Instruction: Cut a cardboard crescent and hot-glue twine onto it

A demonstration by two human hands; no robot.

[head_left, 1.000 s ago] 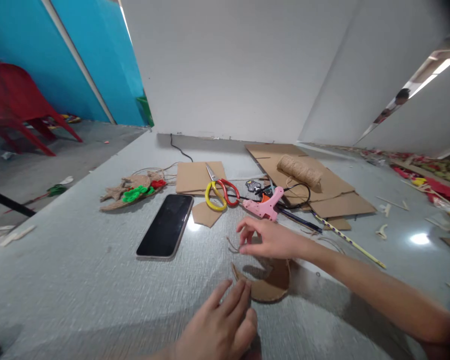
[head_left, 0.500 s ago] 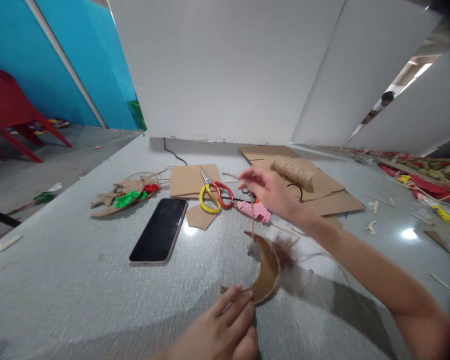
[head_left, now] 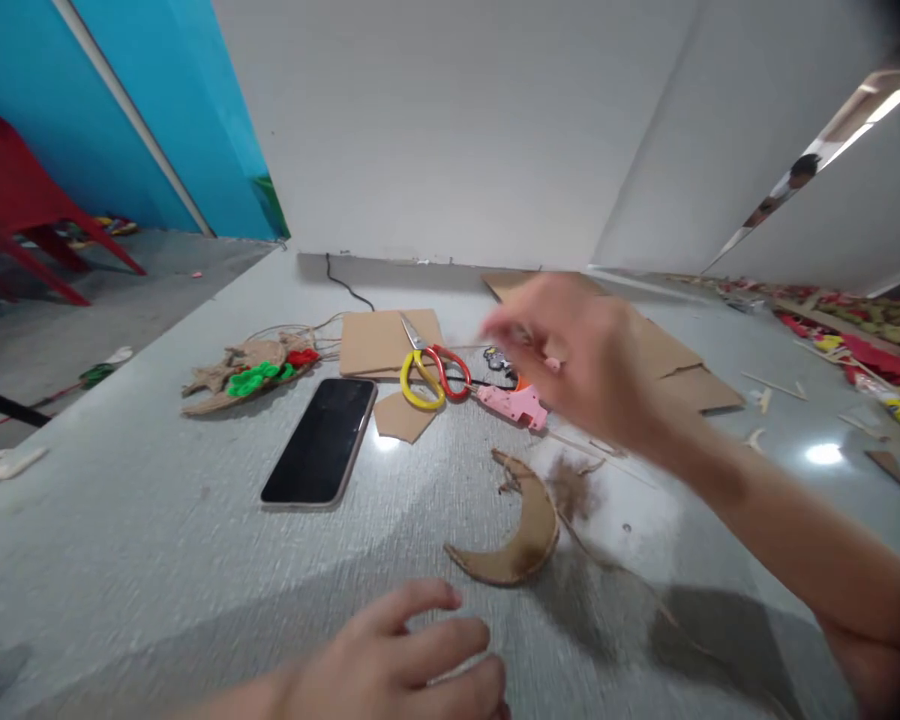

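Observation:
A cardboard crescent [head_left: 529, 535] edged with twine lies flat on the table, a loose strand of twine [head_left: 622, 570] running from its outer edge toward the lower right. Just below the crescent is my left hand [head_left: 420, 650], open and holding nothing, its fingers apart and slightly curled. My right hand [head_left: 570, 350] is raised above the pink glue gun [head_left: 514, 405]. Its curled fingers are smeared by motion, so whether they pinch anything cannot be made out. Scissors [head_left: 431, 375] with one yellow and one red handle lie left of the glue gun, partly on a cardboard piece [head_left: 379, 345].
A phone [head_left: 319, 440] lies left of a small cardboard pentagon [head_left: 405, 415]. Farther left is a twine-covered ornament [head_left: 251, 370] with green and red trim. Larger cardboard [head_left: 682, 375] lies behind my right hand. Scraps [head_left: 870, 345] cover the right side; a white panel [head_left: 435, 130] stands behind.
My left hand has let go of the crescent and drawn back toward me. My right hand has moved up and nearer, and the strand between it and the crescent's upper tip no longer shows.

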